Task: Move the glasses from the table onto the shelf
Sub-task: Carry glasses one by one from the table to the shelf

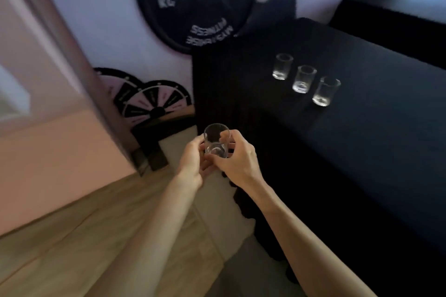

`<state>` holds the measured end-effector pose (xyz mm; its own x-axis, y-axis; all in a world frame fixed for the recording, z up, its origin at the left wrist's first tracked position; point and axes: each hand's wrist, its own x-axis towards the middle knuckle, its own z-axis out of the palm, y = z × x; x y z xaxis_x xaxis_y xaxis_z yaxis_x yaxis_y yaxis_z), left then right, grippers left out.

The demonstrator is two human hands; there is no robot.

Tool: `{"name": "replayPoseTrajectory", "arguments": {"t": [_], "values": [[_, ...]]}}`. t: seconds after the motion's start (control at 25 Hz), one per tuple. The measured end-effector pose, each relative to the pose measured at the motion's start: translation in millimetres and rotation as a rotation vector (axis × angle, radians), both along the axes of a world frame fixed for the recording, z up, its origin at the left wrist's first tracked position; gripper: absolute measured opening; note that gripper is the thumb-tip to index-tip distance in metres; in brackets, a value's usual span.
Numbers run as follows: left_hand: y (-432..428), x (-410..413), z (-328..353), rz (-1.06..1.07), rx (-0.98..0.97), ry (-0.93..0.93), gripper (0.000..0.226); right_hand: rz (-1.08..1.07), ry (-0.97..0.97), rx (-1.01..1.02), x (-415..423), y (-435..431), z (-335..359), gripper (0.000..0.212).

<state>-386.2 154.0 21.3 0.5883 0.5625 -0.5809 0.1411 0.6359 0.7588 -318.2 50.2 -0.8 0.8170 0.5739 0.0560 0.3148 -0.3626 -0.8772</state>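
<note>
Clear glass is seen in four tumblers. One tumbler [216, 140] is held upright near the frame's centre, off the bench edge, with the left hand [191, 163] cupped against its side and base and the right hand [237, 158] wrapped round it, probably so it can be carried steadily. Three more tumblers [304, 79] are lined up diagonally on the black-draped bench [362, 140] at the upper right, apart from one another. No shelf is identified with certainty.

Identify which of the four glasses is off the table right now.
The glass held between the left hand and right hand; the other three glasses stand in a row on the black table.
</note>
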Motion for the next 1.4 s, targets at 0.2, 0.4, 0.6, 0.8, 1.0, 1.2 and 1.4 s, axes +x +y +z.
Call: {"name": "replayPoseTrajectory", "arguments": {"t": [0.2,0.4,0.6,0.8,1.0,1.2,1.4], "values": [[92.3,-125.2,25.0,0.243,0.027,-0.051,0.027,0.222,-0.05,0.013,-105.8,114.5,20.7,0.052],[190.7,-282.0,41.2,0.431,0.051,-0.043,0.025,0.396,-0.055,0.032,-249.0,233.9,38.0,0.055],[282.0,-435.8,59.3,0.635,0.106,-0.054,0.024,0.599,-0.012,0.079,-391.4,346.2,58.7,0.056],[350.3,-551.6,78.1,0.8,0.118,-0.025,0.026,0.805,0.029,0.089,-500.3,436.6,75.6,0.057],[419.9,-627.9,86.0,0.957,0.134,-0.003,0.034,0.935,-0.002,0.106,-578.4,528.7,77.5,0.057],[518.5,-684.0,98.8,1.004,0.159,0.005,0.045,0.995,0.008,0.155,-630.8,635.0,87.9,0.063],[632.6,-723.8,137.2,0.993,0.221,-0.013,0.041,1.045,-0.041,0.211,-665.4,748.8,133.5,0.062]]}}
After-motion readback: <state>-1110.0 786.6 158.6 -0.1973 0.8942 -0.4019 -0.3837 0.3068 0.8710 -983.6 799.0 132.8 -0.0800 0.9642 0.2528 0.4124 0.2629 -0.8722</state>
